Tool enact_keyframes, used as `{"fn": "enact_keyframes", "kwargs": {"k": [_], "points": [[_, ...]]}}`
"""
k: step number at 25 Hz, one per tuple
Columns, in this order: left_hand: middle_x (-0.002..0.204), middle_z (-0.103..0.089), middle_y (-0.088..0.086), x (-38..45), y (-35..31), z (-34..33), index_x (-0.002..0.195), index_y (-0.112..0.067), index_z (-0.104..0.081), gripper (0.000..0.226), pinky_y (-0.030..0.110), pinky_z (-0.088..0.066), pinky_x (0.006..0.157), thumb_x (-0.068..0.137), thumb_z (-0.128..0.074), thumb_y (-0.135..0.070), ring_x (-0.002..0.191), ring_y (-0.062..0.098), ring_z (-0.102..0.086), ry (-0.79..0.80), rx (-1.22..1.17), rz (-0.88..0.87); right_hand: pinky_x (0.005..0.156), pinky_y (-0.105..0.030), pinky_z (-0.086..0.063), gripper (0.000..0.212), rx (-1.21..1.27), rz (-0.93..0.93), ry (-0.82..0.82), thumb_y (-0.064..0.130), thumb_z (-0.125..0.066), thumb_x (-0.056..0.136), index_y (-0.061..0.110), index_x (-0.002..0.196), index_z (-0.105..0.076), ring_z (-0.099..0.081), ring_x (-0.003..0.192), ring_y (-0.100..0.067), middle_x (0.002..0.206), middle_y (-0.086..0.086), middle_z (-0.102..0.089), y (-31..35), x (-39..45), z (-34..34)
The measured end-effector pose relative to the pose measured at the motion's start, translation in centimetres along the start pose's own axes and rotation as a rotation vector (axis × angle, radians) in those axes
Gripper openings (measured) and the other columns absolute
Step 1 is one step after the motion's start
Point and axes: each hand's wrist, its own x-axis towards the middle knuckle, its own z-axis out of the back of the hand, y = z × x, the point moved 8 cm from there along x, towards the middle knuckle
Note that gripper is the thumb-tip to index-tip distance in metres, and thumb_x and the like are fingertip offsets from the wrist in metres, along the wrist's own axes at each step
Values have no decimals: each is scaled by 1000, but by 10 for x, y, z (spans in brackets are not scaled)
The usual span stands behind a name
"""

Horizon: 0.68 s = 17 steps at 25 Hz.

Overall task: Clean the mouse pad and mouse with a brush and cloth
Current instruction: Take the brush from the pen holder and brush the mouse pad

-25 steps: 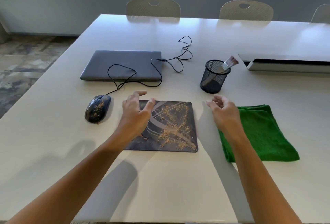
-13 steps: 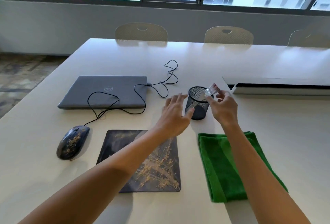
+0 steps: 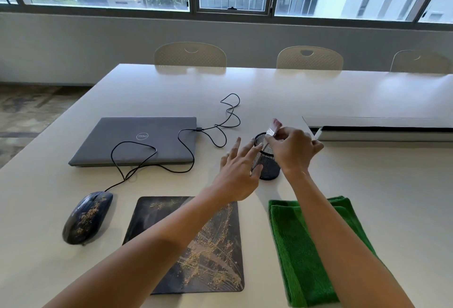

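A dark mouse pad (image 3: pixel 215 258) strewn with tan crumbs lies near the table's front edge, partly under my left forearm. To its left sits a dark wired mouse (image 3: pixel 87 217), also dusted with crumbs. A folded green cloth (image 3: pixel 301 253) lies right of the pad. Behind them stands a black mesh cup (image 3: pixel 268 164) holding a brush (image 3: pixel 274 128), bristles up. My right hand (image 3: pixel 293 150) pinches the brush at its metal ferrule above the cup. My left hand (image 3: pixel 239 172) has its fingers spread against the cup's left side.
A shut grey laptop (image 3: pixel 137 141) lies at the back left, with the mouse's black cable (image 3: pixel 220 126) looping over it. A long white box (image 3: pixel 377 128) lies at the back right. Three chairs (image 3: pixel 190 54) stand along the table's far edge.
Both hands have reached forward from the mouse pad and cloth to the mesh cup. My right hand has closed on the brush, and my left hand has come up against the cup.
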Motion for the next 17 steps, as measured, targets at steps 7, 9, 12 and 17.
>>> {"fn": "enact_keyframes", "kwargs": {"k": [7, 9, 12, 17], "points": [[167, -15, -14, -10, 1, 19, 159, -35, -18, 65, 48, -5, 122, 102, -50, -40, 154, 7, 5, -51, -166, 37, 83, -37, -22, 28, 133, 39, 9, 50, -68, 87, 24, 90, -78, -64, 94, -18, 87, 6, -77, 9, -2, 17], [164, -25, -8, -18, 7, 34, 158, -33, -22, 67, 46, -12, 122, 100, -56, -38, 154, 11, -9, -121, -254, 67, 83, -37, -24, 28, 196, 48, -16, 51, -69, 86, 24, 88, -76, -64, 92, -16, 89, 9, -77, 11, 0, 35], [153, -42, -4, -30, 23, 60, 152, -30, -34, 63, 40, -27, 118, 97, -63, -34, 143, 14, -32, -203, -360, 119, 90, -39, -34, 29, 289, 86, -30, 52, -69, 87, 23, 90, -75, -60, 87, -13, 87, 12, -72, 20, 1, 61], [125, -62, -7, -53, 38, 103, 138, -22, -50, 51, 17, -43, 90, 92, -72, -25, 113, 5, -55, -298, -589, 149, 80, -25, -45, 11, 505, 310, 110, 37, -63, 95, 28, 94, -70, -64, 90, -2, 89, 16, -71, 69, -22, 76]]}}
